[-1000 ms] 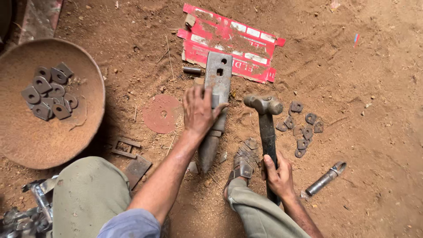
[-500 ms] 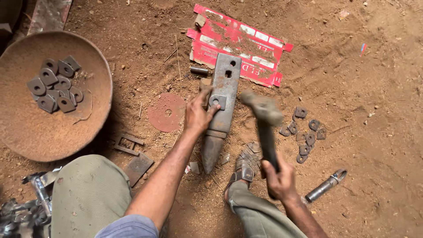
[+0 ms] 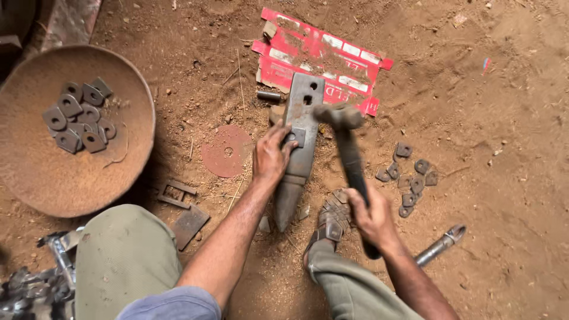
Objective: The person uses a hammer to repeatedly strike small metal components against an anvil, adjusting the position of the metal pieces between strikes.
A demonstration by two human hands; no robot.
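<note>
The person sits on a dirt floor [image 3: 504,178] with a small steel anvil [image 3: 299,148] lying flat between the knees. The left hand [image 3: 271,155] rests on the anvil's edge, its fingertips [image 3: 288,134] pinching a small square metal plate [image 3: 296,137] against the anvil's face, so that grip is closed on the plate. The right hand [image 3: 370,216] is wrapped tight around the dark handle of a hammer [image 3: 349,154]; the hammer's head hangs blurred just above the anvil, near its two holes, beside the held plate.

To the right of the anvil a scatter of similar holed metal pieces [image 3: 410,178] lies in the dirt. A sandalled foot [image 3: 333,216] sits just beside the anvil's pointed end. A rusty round pan [image 3: 65,178] on the left holds a heap of grey holed plates [image 3: 78,115]. Between pan and anvil lies a reddish disc [image 3: 227,151]. A flattened red carton [image 3: 323,56] lies beyond the anvil, touching its far end. A steel tool [image 3: 440,244] lies behind the right forearm.
</note>
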